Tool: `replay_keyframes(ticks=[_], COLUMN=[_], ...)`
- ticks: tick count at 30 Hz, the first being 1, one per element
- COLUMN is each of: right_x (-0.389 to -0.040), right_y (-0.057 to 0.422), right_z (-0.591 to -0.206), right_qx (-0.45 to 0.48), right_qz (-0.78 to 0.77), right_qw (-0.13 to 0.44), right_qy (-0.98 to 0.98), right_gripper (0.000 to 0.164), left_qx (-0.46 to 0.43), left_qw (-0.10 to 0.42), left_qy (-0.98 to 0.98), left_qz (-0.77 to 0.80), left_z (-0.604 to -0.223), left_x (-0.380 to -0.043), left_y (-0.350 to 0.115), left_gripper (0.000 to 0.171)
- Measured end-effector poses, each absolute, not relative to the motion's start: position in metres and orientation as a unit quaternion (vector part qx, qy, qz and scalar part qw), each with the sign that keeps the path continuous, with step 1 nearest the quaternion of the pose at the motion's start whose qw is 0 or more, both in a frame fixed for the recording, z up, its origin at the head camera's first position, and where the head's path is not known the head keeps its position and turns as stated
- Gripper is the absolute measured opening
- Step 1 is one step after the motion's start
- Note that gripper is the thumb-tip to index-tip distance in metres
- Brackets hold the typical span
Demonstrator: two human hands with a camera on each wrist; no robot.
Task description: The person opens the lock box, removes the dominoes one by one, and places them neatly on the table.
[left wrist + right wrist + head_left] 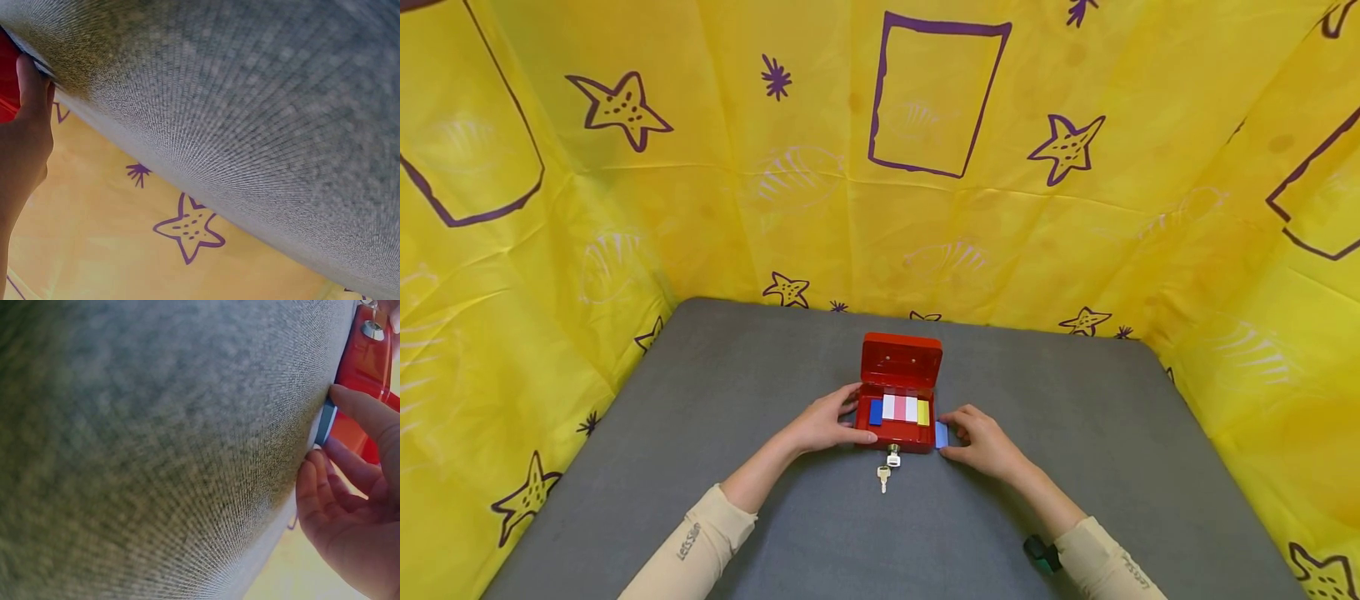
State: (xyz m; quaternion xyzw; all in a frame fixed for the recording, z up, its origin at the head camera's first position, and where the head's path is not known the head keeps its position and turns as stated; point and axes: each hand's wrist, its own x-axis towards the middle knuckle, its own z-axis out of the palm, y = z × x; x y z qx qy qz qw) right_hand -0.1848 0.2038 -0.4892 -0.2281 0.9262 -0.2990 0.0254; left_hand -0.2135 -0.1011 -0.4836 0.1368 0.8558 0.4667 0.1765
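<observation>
A small red cash box (895, 437) stands on the table with its lid (901, 358) raised. Inside lie several flat blocks in a row: a blue block (876, 412), white ones, a pink block (900, 407) and a yellow block (923, 412). My left hand (826, 422) holds the box at its left side, the thumb along the front corner. Beside the box's right wall, my right hand (983, 442) pinches a light blue block (942, 435) between thumb and forefinger; in the right wrist view this block (325, 422) sits low on the table.
A key (893, 457) sits in the lock at the box's front, and a second key (883, 477) hangs below it. The grey table (760, 358) has yellow cloth walls (820, 225) behind it and at both sides.
</observation>
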Motion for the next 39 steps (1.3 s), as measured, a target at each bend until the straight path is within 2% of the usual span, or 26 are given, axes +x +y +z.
replay_keyframes(ticks=[13, 39], right_x=[-0.1845, -0.1843], right_y=[0.2046, 0.2082], right_z=[-0.4918, -0.4861], right_qx=[-0.238, -0.207], right_qz=[-0.302, -0.319], right_qw=[0.009, 0.041], right_qy=[0.923, 0.924], right_gripper=[0.043, 0.043], left_qx=[0.143, 0.141], left_qw=[0.177, 0.175], left_qy=[0.853, 0.855], left_qz=[0.47, 0.467], left_z=[-0.4849, -0.4857], left_x=[-0.214, -0.2139], left_y=[-0.1014, -0.1017], left_gripper=[0.097, 0.097])
